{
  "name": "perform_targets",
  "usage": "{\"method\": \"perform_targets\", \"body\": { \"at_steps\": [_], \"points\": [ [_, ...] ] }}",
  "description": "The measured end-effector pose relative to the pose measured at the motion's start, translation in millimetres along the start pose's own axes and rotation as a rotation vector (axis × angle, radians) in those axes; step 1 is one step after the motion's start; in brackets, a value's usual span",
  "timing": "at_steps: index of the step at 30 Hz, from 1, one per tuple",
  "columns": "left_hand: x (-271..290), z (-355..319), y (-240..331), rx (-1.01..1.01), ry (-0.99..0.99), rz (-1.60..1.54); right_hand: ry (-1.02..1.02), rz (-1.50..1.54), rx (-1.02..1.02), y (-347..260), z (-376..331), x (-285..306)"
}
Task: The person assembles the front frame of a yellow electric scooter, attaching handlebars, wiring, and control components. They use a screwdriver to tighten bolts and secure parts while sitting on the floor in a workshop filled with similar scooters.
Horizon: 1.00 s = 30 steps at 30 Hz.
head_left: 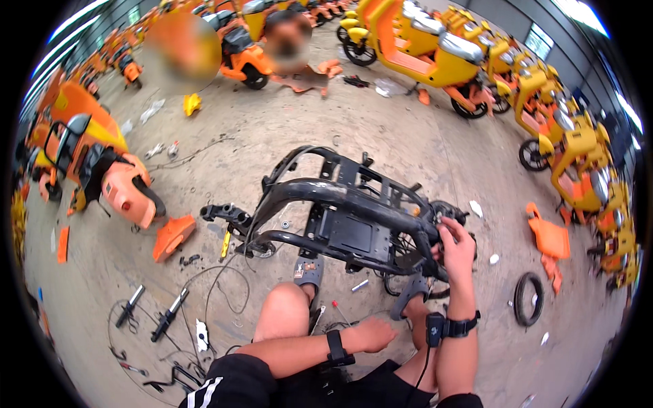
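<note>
Black tubing forms the bare scooter frame (381, 216), which lies on the concrete floor (435, 153) just ahead of the seated person, spanning the centre of the view. The right hand (456, 246) is at the frame's right end, its bent fingers against the dark fittings there; whether they grasp a part or merely touch it cannot be told. The left hand (375, 334) lies well apart from the frame, low between the knees, with its fingers curled inward; whether it encloses anything cannot be told. Both wrists bear black straps (337, 347). Grey clogs (308, 270) stand beside the frame's near side. At lower left lie two shock absorbers (170, 315), near loose cables (228, 272); a yellow-handled tool (225, 245) lies near the frame's left end. To the right, a black tyre (528, 299) lies below an orange panel (549, 236). Yellow scooters (435, 58) stand in rows beyond.
</note>
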State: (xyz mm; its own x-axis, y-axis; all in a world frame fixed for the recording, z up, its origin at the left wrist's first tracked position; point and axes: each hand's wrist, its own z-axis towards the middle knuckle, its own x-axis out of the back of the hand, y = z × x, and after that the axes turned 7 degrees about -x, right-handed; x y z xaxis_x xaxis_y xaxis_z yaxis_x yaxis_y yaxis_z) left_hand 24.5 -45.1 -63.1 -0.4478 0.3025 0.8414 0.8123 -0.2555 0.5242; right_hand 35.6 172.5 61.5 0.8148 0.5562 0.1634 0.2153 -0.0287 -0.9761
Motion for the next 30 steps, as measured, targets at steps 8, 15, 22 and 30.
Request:
{"method": "perform_targets", "body": {
  "at_steps": [8, 15, 22, 30],
  "points": [
    [14, -9, -6, -0.010, -0.016, -0.058, -0.004, 0.314, -0.035, -5, 10, -11],
    [49, -8, 9, -0.004, -0.033, -0.050, -0.164, 0.417, -0.098, -13, 21, -13],
    [40, 0, 10, -0.090, -0.006, -0.098, -0.217, 0.587, -0.140, -7, 22, -11],
    [39, -1, 8, -0.019, -0.042, -0.108, -0.294, 0.761, -0.030, 10, 43, -41]
  ]
}}
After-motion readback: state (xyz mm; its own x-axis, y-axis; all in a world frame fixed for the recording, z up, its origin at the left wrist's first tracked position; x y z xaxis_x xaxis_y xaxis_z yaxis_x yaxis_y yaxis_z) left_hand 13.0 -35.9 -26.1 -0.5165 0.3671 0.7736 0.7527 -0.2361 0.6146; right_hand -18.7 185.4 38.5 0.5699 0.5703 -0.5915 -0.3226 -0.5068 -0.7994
